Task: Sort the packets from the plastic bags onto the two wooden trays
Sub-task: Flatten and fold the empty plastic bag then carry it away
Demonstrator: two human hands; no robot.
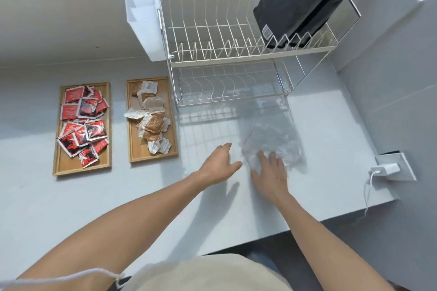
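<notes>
Two wooden trays lie on the white counter at the left. The left tray holds several red packets. The right tray holds several brown and white packets. A crumpled clear plastic bag lies on the counter in front of the dish rack. My right hand rests flat on the bag's near edge, fingers spread. My left hand hovers open just left of the bag, apart from it and holding nothing.
A two-tier white wire dish rack stands behind the bag, with a black bag on its top tier and a white holder on its left side. A charger with a cable is plugged in at the right. The counter's front edge runs near my body.
</notes>
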